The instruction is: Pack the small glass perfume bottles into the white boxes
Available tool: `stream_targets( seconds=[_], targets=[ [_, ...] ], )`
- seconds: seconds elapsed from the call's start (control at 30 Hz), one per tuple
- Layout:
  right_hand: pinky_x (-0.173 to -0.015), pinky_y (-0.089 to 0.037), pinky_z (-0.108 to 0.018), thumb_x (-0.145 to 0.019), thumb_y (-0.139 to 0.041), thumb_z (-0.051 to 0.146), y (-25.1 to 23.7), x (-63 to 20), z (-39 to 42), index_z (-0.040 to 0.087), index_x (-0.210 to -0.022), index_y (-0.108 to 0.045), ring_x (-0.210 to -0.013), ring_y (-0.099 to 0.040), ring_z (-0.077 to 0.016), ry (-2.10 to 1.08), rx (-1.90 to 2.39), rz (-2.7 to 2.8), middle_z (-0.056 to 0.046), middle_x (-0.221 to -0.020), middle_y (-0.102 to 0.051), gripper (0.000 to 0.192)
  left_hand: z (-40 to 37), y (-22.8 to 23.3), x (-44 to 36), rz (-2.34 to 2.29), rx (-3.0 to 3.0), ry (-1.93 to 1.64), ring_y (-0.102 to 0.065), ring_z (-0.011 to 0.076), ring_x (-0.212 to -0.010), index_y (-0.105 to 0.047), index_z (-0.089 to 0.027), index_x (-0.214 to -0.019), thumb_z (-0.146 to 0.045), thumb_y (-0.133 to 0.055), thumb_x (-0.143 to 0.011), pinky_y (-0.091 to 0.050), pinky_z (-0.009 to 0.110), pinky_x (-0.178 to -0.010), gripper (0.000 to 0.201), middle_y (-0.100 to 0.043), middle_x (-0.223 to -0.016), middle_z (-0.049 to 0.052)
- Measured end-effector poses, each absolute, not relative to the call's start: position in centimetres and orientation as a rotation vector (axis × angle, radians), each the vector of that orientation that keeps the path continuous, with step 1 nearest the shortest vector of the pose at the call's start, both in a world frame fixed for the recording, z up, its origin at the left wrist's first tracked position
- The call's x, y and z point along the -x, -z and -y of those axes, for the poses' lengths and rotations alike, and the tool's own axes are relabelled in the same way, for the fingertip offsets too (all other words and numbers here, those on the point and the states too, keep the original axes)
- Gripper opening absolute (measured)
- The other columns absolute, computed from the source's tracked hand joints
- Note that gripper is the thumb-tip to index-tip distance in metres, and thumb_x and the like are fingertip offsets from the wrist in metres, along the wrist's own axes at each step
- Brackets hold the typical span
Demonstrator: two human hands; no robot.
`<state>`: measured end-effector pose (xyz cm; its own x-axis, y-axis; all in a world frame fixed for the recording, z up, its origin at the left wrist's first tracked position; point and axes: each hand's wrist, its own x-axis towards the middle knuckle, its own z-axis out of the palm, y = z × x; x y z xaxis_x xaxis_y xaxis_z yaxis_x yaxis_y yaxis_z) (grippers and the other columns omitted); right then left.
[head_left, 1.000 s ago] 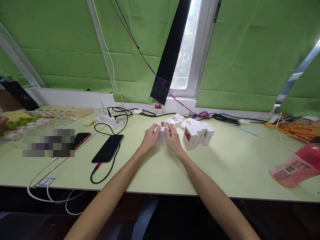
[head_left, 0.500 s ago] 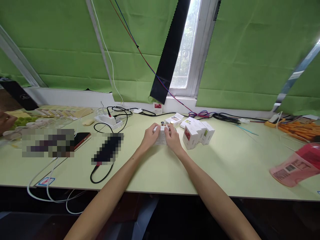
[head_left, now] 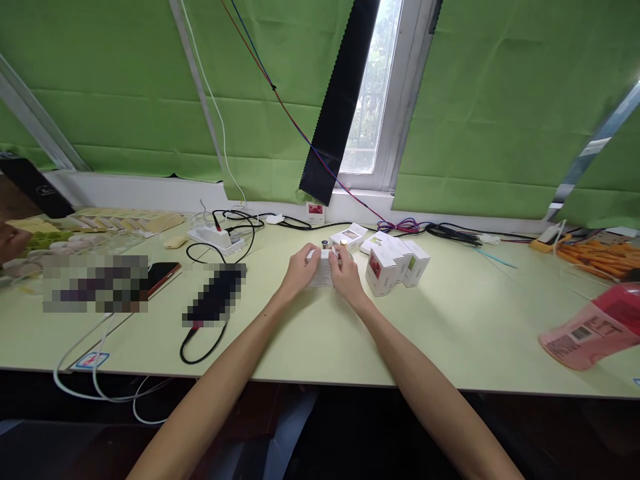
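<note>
Both my hands meet at the middle of the pale green table (head_left: 450, 333), holding a small white box (head_left: 322, 272) between them. My left hand (head_left: 298, 272) grips its left side and my right hand (head_left: 345, 275) its right side. A small metal-capped item (head_left: 325, 245) stands just behind the box, partly hidden by my fingers. To the right, a cluster of similar white boxes (head_left: 395, 265) with red and green pictures stands upright. One more flat box (head_left: 349, 236) lies behind my right hand.
A phone on a cable (head_left: 214, 301) lies left of my hands, and a power strip (head_left: 216, 237) with tangled cords sits behind it. At the right edge lies a pink bottle (head_left: 590, 330), with orange sticks (head_left: 595, 259) beyond. Another person's hand (head_left: 9, 241) shows at far left.
My hands and the box stay nearly where they were. The whole view has shifted slightly, and the hand at the far left edge has come further into sight.
</note>
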<state>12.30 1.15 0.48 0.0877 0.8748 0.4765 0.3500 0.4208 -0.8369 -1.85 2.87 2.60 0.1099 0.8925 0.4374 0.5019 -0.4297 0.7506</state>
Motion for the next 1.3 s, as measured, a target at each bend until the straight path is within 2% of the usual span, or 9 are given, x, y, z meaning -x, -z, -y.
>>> stream_targets(
  seconds=[0.43, 1.3],
  targets=[
    [-0.083, -0.047, -0.035, -0.100, -0.039, 0.046, -0.72, -12.48, -0.97, 0.023, -0.116, -0.060, -0.093, -0.064, -0.0248, -0.539, 1.141, 1.508, -0.008, -0.102, -0.071, 0.034, -2.95, -2.56, 1.85, -1.357, -1.984, -1.264, -0.054, 0.0155, -0.077, -0.061, -0.020, -0.088, -0.047, -0.045, -0.098, -0.043, 0.025, -0.071, 0.033, -0.067, -0.087, 0.001],
    [-0.086, -0.048, -0.036, -0.101, -0.039, 0.045, -0.67, -12.48, -1.02, 0.024, -0.117, -0.060, -0.097, -0.064, -0.0255, -0.556, 1.135, 1.511, -0.008, -0.106, -0.070, 0.034, -2.84, -2.79, 1.72, -1.357, -1.985, -1.249, -0.053, 0.0156, -0.075, -0.059, -0.020, -0.087, -0.046, -0.044, -0.098, -0.042, 0.026, -0.069, 0.032, -0.065, -0.083, 0.001]
  ],
)
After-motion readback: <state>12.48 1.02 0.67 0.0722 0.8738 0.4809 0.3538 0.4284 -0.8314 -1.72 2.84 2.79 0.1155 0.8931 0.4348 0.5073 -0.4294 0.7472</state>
